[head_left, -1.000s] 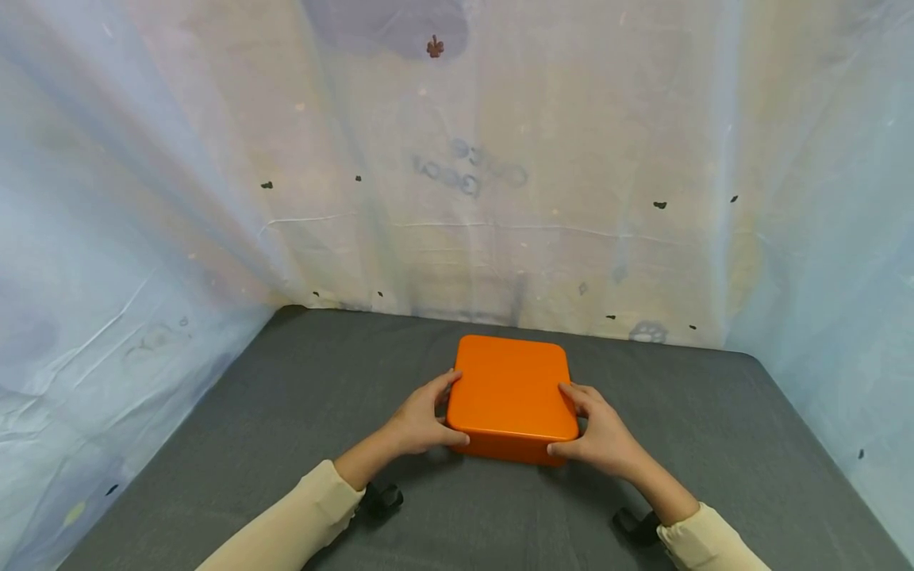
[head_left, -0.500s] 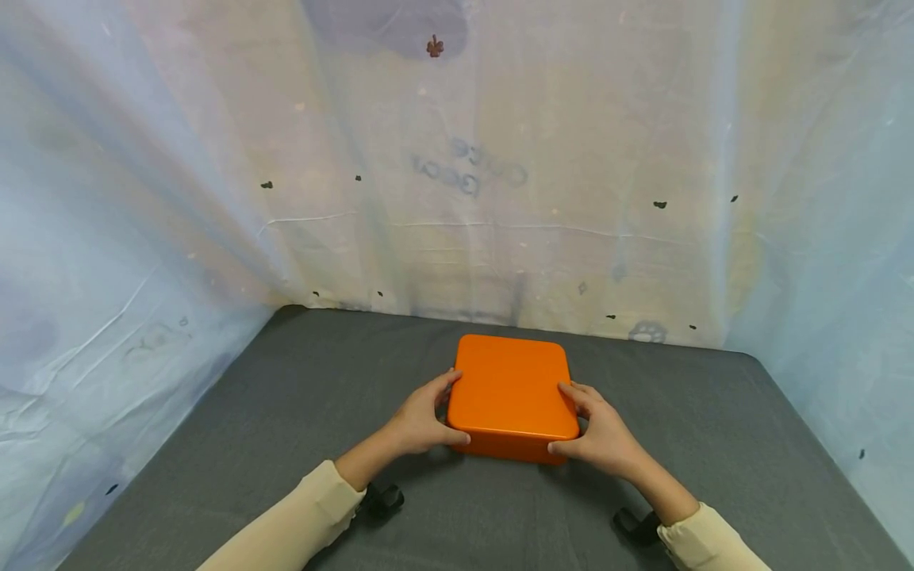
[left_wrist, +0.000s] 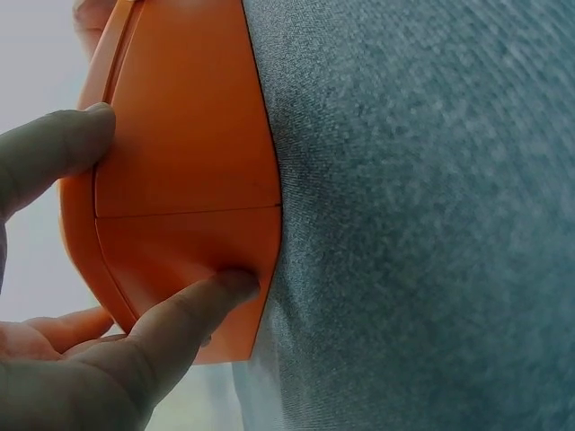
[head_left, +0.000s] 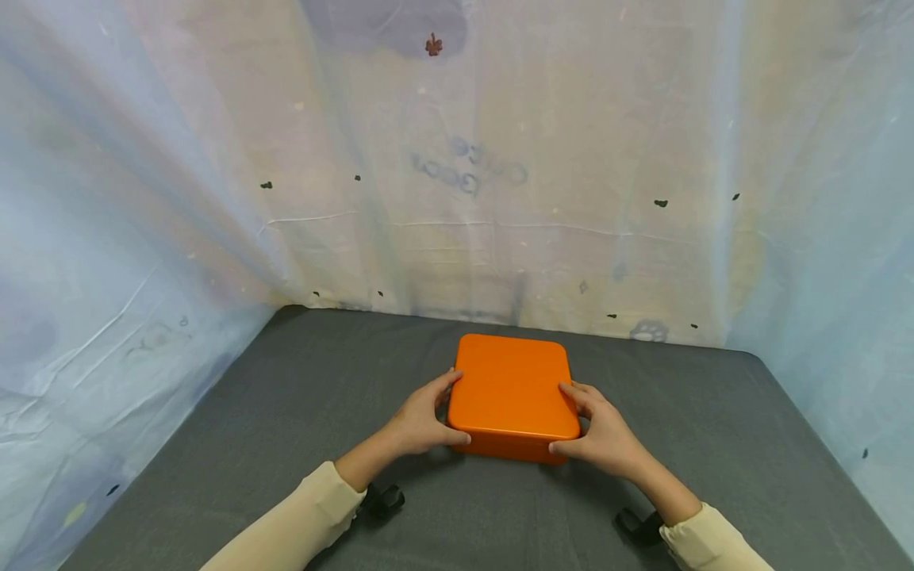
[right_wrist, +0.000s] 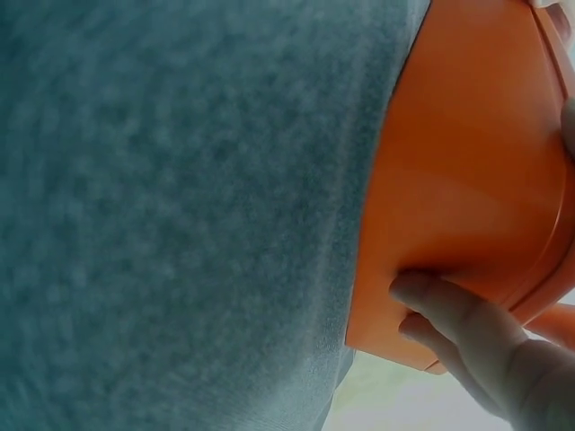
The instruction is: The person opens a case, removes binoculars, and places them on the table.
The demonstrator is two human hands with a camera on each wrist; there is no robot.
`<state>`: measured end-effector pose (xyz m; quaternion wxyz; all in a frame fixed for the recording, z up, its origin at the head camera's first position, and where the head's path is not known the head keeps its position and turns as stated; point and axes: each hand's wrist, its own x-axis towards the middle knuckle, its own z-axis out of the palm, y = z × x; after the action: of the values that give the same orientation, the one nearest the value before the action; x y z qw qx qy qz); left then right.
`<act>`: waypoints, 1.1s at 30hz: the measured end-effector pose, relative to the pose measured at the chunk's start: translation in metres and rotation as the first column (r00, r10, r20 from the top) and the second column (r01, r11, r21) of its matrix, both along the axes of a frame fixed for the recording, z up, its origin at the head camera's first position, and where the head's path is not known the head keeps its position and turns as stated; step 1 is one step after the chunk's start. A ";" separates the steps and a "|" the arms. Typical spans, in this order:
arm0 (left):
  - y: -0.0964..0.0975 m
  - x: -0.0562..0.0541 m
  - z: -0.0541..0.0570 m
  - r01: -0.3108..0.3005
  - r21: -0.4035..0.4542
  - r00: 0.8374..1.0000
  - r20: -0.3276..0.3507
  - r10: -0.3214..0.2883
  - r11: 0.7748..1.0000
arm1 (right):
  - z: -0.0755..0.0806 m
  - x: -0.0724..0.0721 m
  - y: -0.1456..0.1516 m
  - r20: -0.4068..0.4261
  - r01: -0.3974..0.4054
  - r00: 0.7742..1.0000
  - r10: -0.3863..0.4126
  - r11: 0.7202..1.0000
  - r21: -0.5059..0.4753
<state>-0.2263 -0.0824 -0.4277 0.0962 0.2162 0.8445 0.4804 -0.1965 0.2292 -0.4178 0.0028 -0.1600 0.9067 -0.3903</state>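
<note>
An orange box with a rounded lid, its lid seated on top, rests on the grey cloth surface. My left hand grips its left side, the thumb at the near left corner and fingers along the side. On the opposite side my right hand holds it, thumb on the front face near the right corner. In the left wrist view the thumb and fingers press the wall of the orange box around a corner. The right wrist view shows fingertips against the wall of the orange box, low near the cloth.
A dark grey cloth covers the table. Pale patterned curtains hang behind it and along both sides. Black straps hang at both wrists beside cream sleeves.
</note>
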 end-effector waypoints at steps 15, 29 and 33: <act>-0.002 -0.001 0.001 0.014 0.027 1.000 0.020 -0.015 1.000 | 0.002 0.000 0.001 -0.009 0.000 1.000 0.000 1.000 -0.004; -0.001 -0.002 0.000 -0.001 0.079 0.999 0.035 -0.002 0.997 | 0.004 0.002 -0.001 0.016 0.034 0.999 -0.034 0.999 -0.007; 0.000 -0.002 0.000 0.004 0.093 0.999 0.039 -0.008 0.996 | 0.003 0.001 -0.001 0.036 0.027 0.999 -0.026 0.999 -0.018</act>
<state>-0.2288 -0.0829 -0.4277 0.1041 0.2134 0.8185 0.5231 -0.1954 0.2279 -0.4145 0.0125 -0.1408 0.9048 -0.4017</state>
